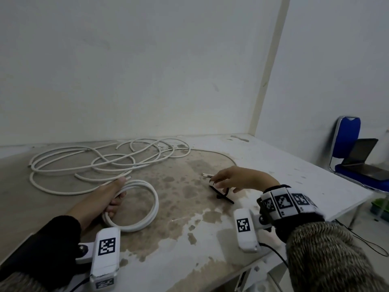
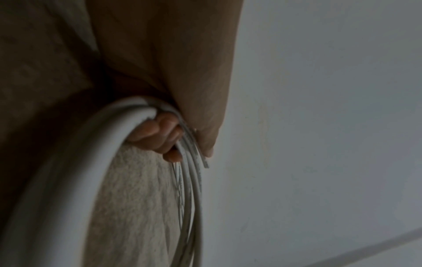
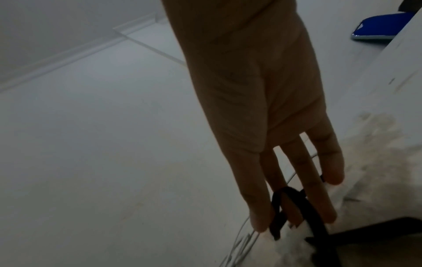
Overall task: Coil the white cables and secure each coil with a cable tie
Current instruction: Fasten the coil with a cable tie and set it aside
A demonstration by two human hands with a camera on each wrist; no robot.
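Observation:
My left hand point(image 1: 114, 193) grips one side of a small coil of white cable point(image 1: 154, 204) that lies on the table's near left. In the left wrist view its curled fingers point(image 2: 160, 133) wrap the bundled turns of the coil point(image 2: 191, 180). My right hand point(image 1: 226, 182) hovers low over the middle of the table, fingers stretched out. A looped black cable tie point(image 3: 277, 213) hangs between those fingers, pinched there. A second black tie point(image 1: 226, 198) lies straight on the table under the hand.
Several loose loops of white cable point(image 1: 101, 163) sprawl across the far left of the stained table point(image 1: 189, 228). A short cable end point(image 1: 207, 175) lies by my right fingertips. A blue chair point(image 1: 347, 142) with a laptop point(image 1: 366, 161) stands beyond the table's right edge.

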